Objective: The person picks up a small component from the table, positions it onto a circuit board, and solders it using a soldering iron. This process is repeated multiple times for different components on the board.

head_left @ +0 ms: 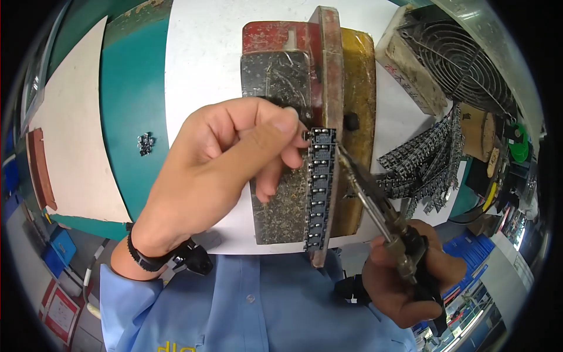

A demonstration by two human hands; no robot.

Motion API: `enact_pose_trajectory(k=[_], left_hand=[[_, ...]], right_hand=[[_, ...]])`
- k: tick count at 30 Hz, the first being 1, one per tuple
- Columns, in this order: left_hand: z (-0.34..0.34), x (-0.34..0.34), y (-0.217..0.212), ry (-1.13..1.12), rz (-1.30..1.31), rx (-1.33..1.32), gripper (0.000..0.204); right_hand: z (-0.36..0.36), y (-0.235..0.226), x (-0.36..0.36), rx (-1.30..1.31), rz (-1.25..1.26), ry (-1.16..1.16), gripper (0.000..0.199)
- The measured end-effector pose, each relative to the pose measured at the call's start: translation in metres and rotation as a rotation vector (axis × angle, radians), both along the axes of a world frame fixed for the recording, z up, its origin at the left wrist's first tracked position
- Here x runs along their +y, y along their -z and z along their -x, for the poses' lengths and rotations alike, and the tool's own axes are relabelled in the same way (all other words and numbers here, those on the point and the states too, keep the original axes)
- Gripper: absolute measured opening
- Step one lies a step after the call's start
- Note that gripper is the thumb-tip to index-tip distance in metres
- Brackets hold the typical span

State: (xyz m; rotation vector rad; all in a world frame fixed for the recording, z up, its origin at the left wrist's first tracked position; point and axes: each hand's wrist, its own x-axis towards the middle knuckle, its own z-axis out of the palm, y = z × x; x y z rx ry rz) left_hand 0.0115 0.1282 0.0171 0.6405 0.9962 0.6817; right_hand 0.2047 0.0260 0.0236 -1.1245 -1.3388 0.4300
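Note:
A narrow strip of small black circuit boards (318, 193) stands along the edge of a worn block fixture (281, 220) in front of me. My left hand (217, 158) reaches in from the left, thumb and forefinger pinched at the strip's top end. A tiny black component (305, 135) shows at those fingertips, beside the top board. My right hand (410, 270) is wrapped around a soldering iron (375, 205) with a thin metal tube alongside. The iron's tip points up and left, close to the upper boards; whether it touches them I cannot tell.
Several more circuit board strips (425, 158) lie heaped on the right, below a black fan guard (463, 61). A small pile of components (145, 144) sits on the green mat (132, 94) at left, near a cardboard sheet (76, 123). White paper (199, 58) lies beneath the fixture.

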Motion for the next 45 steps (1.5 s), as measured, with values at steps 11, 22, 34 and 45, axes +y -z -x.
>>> enact_pose_trajectory(k=[11,22,34,45], left_hand=[[0.108,-0.104,-0.035,-0.302,-0.34,0.619,0.01],[0.161,-0.075,-0.049,0.076,-0.77,1.196,0.014],[0.154,-0.064,-0.055,-0.084,-0.838,1.002,0.018],[0.122,-0.052,-0.073,0.115,-0.827,1.14,0.02]], right_hand=[[0.059,-0.034,-0.038,-0.15,-0.001,0.195,0.07],[0.061,-0.047,-0.075,-0.338,0.049,0.119,0.067],[0.056,-0.066,-0.068,-0.373,0.003,-0.067,0.061],[0.04,-0.074,-0.06,-0.612,-0.026,-0.098,0.052]])
